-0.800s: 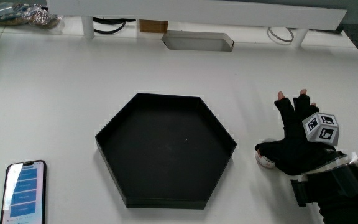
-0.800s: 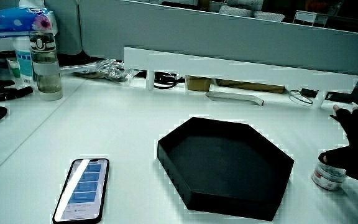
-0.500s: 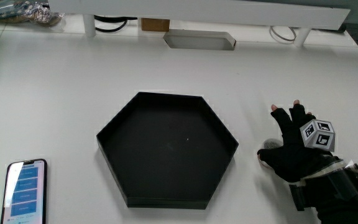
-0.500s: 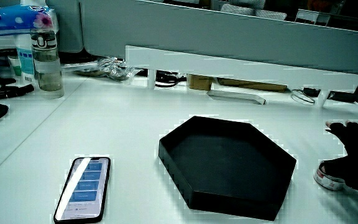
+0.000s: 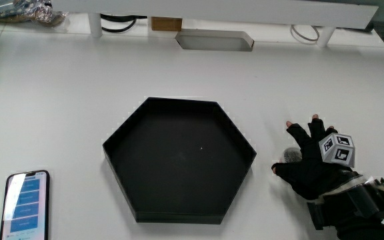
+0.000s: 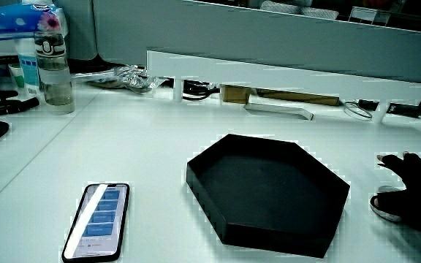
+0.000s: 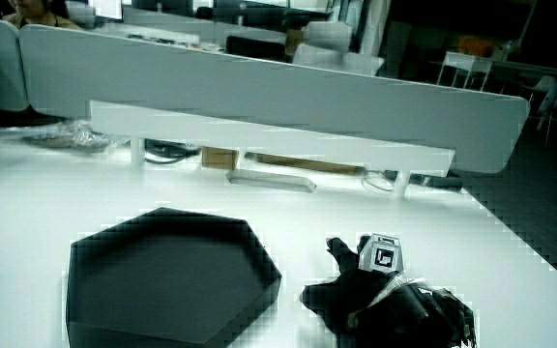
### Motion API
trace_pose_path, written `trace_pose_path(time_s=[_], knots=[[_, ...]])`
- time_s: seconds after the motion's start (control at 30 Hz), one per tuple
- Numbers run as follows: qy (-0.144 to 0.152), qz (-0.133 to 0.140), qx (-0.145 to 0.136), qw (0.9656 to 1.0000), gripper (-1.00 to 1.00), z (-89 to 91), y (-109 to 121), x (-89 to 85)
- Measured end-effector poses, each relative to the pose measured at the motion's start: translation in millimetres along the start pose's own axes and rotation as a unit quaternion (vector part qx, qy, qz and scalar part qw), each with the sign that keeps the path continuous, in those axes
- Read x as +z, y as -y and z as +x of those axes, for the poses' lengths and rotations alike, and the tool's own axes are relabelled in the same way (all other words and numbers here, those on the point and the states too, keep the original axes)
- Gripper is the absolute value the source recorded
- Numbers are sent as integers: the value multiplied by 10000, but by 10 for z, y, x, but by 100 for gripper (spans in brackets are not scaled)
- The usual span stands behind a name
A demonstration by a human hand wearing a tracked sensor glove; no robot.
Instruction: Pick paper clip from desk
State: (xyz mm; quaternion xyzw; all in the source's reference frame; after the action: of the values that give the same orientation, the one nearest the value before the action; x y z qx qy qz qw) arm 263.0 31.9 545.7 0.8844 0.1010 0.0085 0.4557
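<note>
Hand lying spread over a small round container beside the tray

Nearest the person, a smartphone (image 5: 27, 203) is lying face up with its screen glowing. Slightly farther, the hand (image 5: 315, 167), cube (image 5: 337, 148) on its back, is resting on the desk beside the black hexagonal tray (image 5: 179, 217). Its fingers (image 5: 315, 121) are spreading wide, grasping nothing, over a small round container (image 5: 290, 155). No paper clip can be made out. Farthest, a white shelf (image 5: 245, 10) is spanning the desk.

A black hexagonal tray (image 5: 179, 160) sits mid-table. A phone (image 5: 25, 203) with a lit screen lies at the table's near edge, well apart from the tray. In a side view, a clear bottle (image 6: 53, 69) stands upright near the low partition (image 6: 283, 77).
</note>
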Motion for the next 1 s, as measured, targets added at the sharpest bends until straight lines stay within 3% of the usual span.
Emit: trace_pose_path(time_s=[0.07, 0.37, 0.53, 0.63, 0.83, 0.93, 0.97, 1.0], knots=[[9, -158, -40, 9999, 0, 3, -13, -32], [75, -262, -207, 9994, 0, 18, -26, -100], [115, -357, -200, 9991, 0, 32, -26, -171], [147, -246, -243, 9993, 0, 36, -18, -186], [192, -398, -183, 9989, 0, 7, -38, -237], [242, -347, -340, 9985, 21, 7, -79, -285], [-22, -403, -218, 9989, 29, 14, -75, -273], [-64, -195, -152, 9997, 36, 3, -62, -250]])
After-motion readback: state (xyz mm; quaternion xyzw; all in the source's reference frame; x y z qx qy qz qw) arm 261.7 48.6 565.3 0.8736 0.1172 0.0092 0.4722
